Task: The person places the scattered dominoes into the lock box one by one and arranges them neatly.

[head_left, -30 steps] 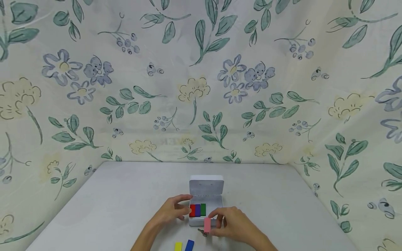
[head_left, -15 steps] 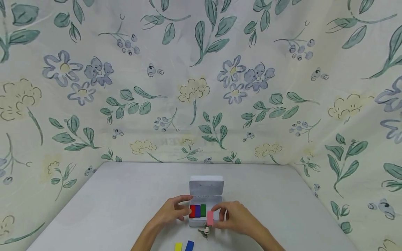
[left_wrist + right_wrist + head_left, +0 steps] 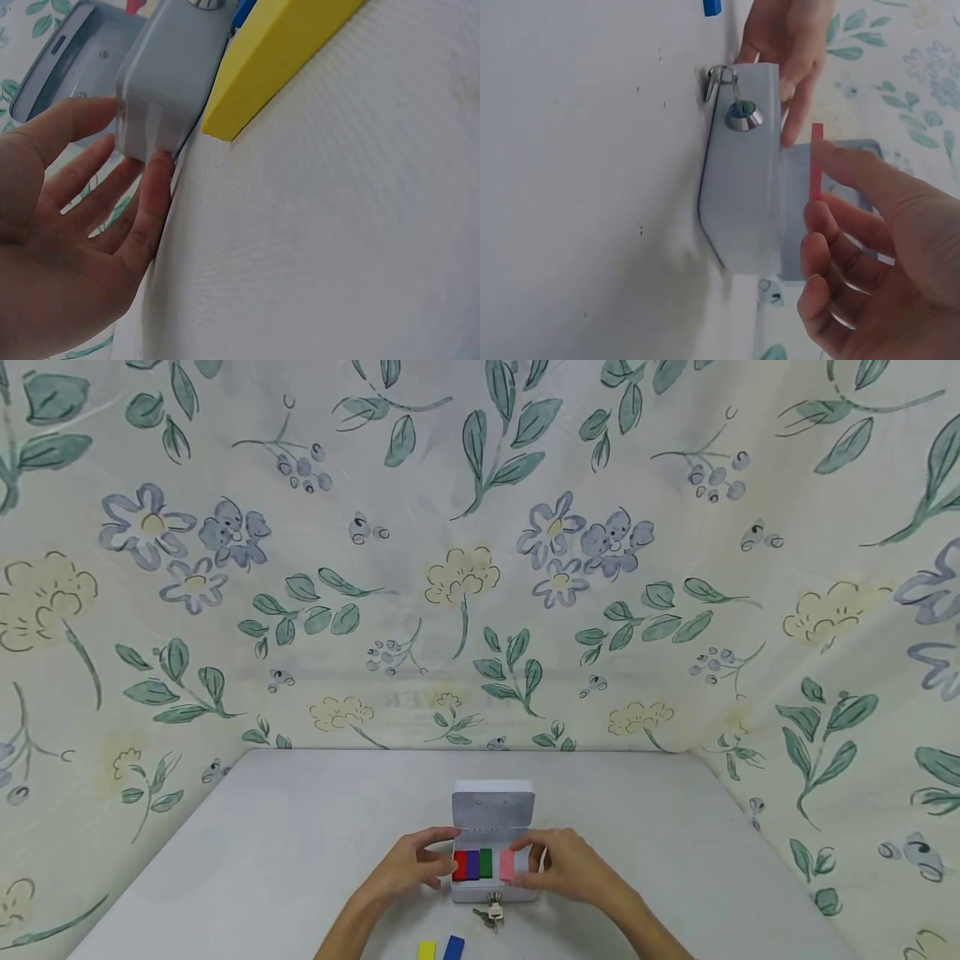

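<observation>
A small grey-white metal cash box stands with its lid raised. My left hand holds its left end; in the left wrist view the thumb lies at the rim and the fingers against the outer wall. Over the right half of the box, my right hand pinches a flat pink block between thumb and forefinger. Upright at the box's left are a red block, a purple block and a green block, side by side. The remaining right fingers are curled without touching the block.
Keys hang from the lock on the box's front. Nearer me, a yellow block and a blue block lie on the white table. A floral cloth rises behind the table.
My right hand has carried the pink block from in front of the box, up and away from me, to over its right half. The keys came into fuller view. My left hand stayed put.
</observation>
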`<state>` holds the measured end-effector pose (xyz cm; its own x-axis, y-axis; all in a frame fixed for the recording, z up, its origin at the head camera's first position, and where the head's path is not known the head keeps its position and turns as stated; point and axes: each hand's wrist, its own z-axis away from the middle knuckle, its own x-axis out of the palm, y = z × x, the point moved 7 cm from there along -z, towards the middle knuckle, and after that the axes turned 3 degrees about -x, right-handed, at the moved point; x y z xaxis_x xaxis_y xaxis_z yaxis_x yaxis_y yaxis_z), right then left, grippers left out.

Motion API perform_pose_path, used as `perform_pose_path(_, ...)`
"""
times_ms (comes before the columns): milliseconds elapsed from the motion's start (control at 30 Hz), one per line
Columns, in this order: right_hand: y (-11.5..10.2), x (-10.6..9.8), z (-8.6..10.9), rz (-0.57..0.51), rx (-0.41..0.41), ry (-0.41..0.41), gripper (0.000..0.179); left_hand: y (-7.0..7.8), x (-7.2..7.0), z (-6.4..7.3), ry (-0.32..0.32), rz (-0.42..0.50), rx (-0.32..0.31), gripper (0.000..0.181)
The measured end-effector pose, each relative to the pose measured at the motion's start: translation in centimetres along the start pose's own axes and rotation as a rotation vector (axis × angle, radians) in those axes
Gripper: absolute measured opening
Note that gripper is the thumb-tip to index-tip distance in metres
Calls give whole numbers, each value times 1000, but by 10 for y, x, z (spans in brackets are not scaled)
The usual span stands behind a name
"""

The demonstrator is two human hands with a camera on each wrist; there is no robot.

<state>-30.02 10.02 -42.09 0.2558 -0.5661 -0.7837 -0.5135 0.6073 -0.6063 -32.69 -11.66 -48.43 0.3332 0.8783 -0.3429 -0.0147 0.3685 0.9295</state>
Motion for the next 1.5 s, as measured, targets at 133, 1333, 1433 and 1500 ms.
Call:
perform_pose_path(133, 5, 0, -3, -8, -1, 11, 37, -1, 0, -1, -2, 5, 1, 52)
perform_pose_path(1333, 20, 12, -22, -33, -19, -19, 36, -1, -1, -2, -11, 2, -7, 53)
perform_pose_path(1433, 22, 12, -24, -24, -19, -16, 35, -1, -1, -2, -10, 2, -6, 53)
perform_pose_path(1500, 23, 13, -25, -19, -15, -16, 35, -1, -1, -2, -10, 3, -7, 53)
